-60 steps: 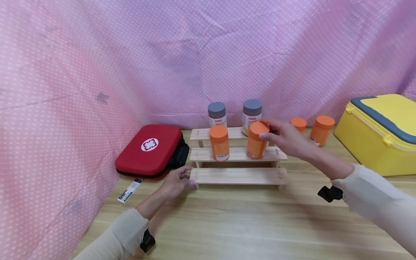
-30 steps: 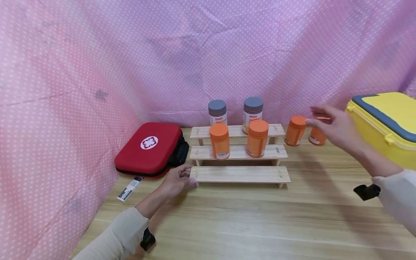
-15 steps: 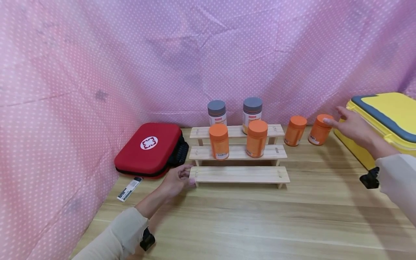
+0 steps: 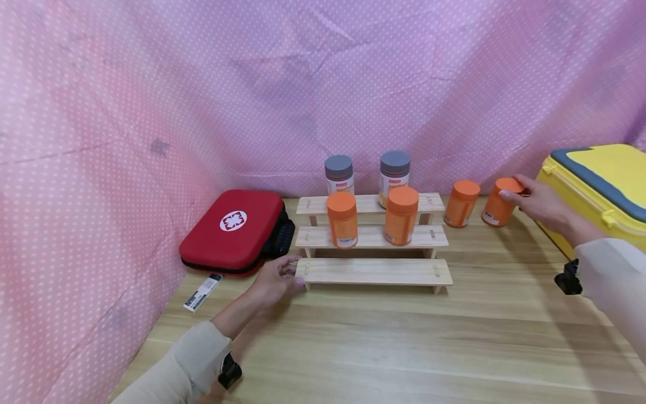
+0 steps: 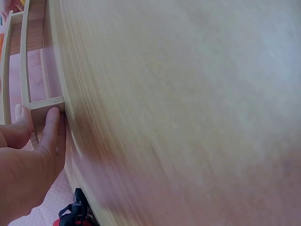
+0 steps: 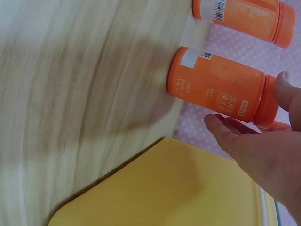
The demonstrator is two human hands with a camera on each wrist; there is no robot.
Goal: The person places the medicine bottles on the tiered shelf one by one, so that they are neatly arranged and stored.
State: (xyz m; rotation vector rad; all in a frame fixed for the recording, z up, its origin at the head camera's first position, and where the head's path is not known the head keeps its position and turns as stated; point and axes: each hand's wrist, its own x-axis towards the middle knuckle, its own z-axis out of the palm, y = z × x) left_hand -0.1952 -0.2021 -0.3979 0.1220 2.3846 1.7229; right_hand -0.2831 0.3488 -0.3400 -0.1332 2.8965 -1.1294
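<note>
On the right in the head view, my right hand [image 4: 542,205] holds the cap of the outermost orange pill bottle [image 4: 497,209], which stands upright on the table. In the right wrist view the thumb lies on the cap of that orange pill bottle [image 6: 216,87], fingers around its far side. A second orange pill bottle [image 4: 461,205] stands just left of it. My left hand [image 4: 272,280] grips the left end of a three-tier wooden display rack [image 4: 373,272]. Two orange pill bottles stand on its middle tier and two grey-capped bottles [image 4: 395,177] on its top tier; the lowest tier is bare.
A yellow box [image 4: 595,196] with a grey-trimmed lid stands close to the right hand. At left lie a red first-aid case [image 4: 232,233] and a small white labelled strip [image 4: 203,292]. A pink dotted cloth [image 4: 282,90] hangs behind the wooden table [image 4: 373,342].
My right hand let go of the right bottle on the middle tier, moved right past the other orange bottles, then closed on the outermost one. The left hand stayed at the rack.
</note>
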